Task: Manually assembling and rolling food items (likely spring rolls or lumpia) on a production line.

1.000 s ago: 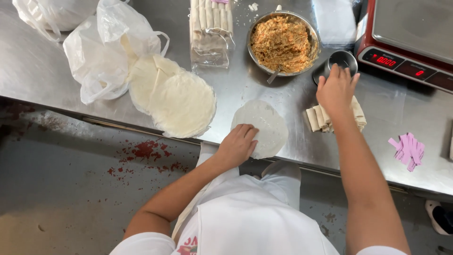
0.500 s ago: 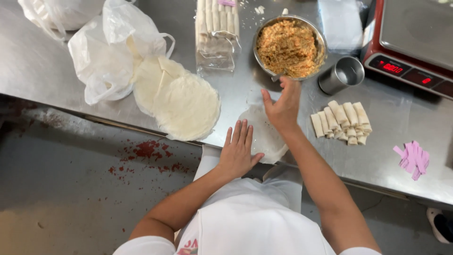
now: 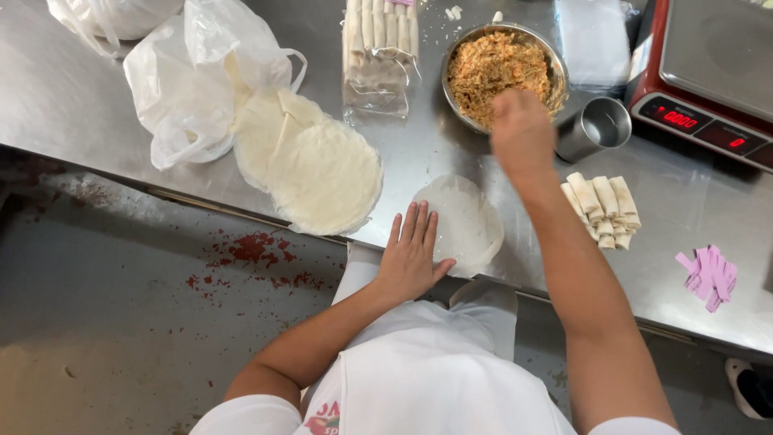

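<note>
Left hand (image 3: pixel 412 256) flat, fingers spread, pressed on the near-left edge of a single round wrapper (image 3: pixel 460 221) lying on the steel surface (image 3: pixel 72 97) close to its front edge. Right hand (image 3: pixel 522 133) raised and blurred over the near rim of a metal bowl (image 3: pixel 555 68) full of shredded orange-brown filling (image 3: pixel 493 68); fingers curled downward, whether pinching any filling impossible to tell.

Just right of the bowl, a small steel cup (image 3: pixel 597 127), upright, nearly touching the right wrist. Beyond the cup, a red scale (image 3: pixel 713 72) with a lit display at the far right corner. Below the cup, a small pile of finished rolls (image 3: pixel 604 208), side by side, just beside the right forearm. Further right, a scatter of pink paper strips (image 3: pixel 707 274).

Left of the single wrapper, a stack of round wrappers (image 3: pixel 318 169) spilling from a white plastic bag (image 3: pixel 189 76), overhanging the front edge slightly. Behind, a clear pack of pale rolls (image 3: pixel 380 48) just left of the bowl. Another white bag (image 3: pixel 113 14) at the top left corner.

Below the edge, a grey floor (image 3: pixel 121 322) with red stains (image 3: pixel 258 254).
</note>
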